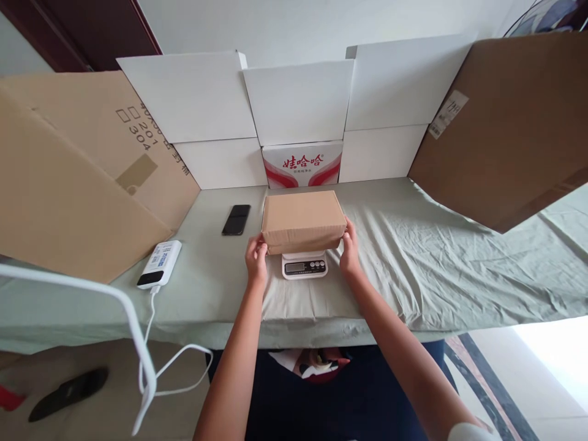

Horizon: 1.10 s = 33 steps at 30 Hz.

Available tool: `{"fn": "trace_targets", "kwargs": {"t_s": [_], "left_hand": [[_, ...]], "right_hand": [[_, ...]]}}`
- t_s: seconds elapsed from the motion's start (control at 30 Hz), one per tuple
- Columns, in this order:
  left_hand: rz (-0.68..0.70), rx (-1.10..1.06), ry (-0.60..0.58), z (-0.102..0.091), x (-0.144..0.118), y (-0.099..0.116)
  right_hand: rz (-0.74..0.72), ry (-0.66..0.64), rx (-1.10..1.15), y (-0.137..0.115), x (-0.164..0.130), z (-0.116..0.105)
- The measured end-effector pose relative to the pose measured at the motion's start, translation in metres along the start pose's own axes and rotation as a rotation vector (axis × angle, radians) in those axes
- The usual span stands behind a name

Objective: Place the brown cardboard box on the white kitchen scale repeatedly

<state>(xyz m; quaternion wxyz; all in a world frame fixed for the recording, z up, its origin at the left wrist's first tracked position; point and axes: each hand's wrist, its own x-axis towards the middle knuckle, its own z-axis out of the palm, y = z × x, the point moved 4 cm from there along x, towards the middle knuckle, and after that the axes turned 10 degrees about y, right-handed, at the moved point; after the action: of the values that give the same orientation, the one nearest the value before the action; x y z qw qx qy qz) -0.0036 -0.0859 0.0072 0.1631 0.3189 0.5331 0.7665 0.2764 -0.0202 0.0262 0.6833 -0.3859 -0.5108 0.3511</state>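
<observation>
Carton (303,222): plain tan-brown
Scale (305,274), carton's six o'clock: white, black display panel (305,267)
Phone (236,220), nine o'clock: black
Printed box (302,165), twelve o'clock: white, red lettering, red curves
Large box (509,128), two o'clock: brown, white label (449,114)
Tablecloth (386,245): plain pale grey-green

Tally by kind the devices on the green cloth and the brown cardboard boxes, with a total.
Digital scale: 1
Smartphone: 1
White power bank: 1
Small brown box: 1
Large brown boxes: 2
Total: 6
</observation>
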Motion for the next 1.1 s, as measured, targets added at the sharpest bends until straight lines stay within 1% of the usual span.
{"fn": "trace_targets", "kwargs": {"t_s": [0.1,0.17,0.23,0.3,0.37,0.47,0.53,0.6,0.7,0.83,0.93,1.0,1.1], "left_hand": [[0.108,0.046,-0.032,0.007,0.01,0.011],[0.16,0.062,-0.058,0.02,0.027,0.015],[0.177,0.055,-0.088,0.038,0.05,0.01],[0.132,0.04,-0.111,0.058,0.073,-0.006],[0.063,0.035,-0.113,0.075,0.088,-0.03],[-0.004,0.057,-0.124,0.087,0.098,-0.066],[-0.029,0.066,-0.122,0.087,0.099,-0.082],[-0.042,0.061,-0.104,0.083,0.099,-0.089],[-0.041,0.078,-0.09,0.079,0.1,-0.089],[-0.027,0.156,-0.088,0.076,0.101,-0.087],[-0.025,0.173,-0.081,0.073,0.101,-0.087],[-0.024,0.174,-0.068,0.072,0.101,-0.087],[-0.025,0.189,-0.046,0.07,0.1,-0.085]], "right_hand": [[-0.011,-0.05,-0.048,-0.012,0.01,0.01],[-0.046,-0.065,-0.046,-0.016,0.029,0.02],[-0.098,-0.075,-0.02,-0.012,0.054,0.032],[-0.148,-0.079,-0.001,0.003,0.076,0.043],[-0.149,-0.079,-0.008,0.027,0.091,0.051],[-0.09,-0.07,-0.023,0.062,0.099,0.055],[-0.063,-0.086,-0.034,0.075,0.098,0.054],[-0.032,-0.1,-0.037,0.079,0.097,0.054],[0.014,-0.112,-0.008,0.077,0.097,0.055],[0.061,-0.132,0.037,0.074,0.096,0.056],[0.099,-0.123,0.035,0.075,0.094,0.056],[0.112,-0.115,0.035,0.075,0.093,0.056],[0.123,-0.14,0.041,0.075,0.094,0.057]]}}
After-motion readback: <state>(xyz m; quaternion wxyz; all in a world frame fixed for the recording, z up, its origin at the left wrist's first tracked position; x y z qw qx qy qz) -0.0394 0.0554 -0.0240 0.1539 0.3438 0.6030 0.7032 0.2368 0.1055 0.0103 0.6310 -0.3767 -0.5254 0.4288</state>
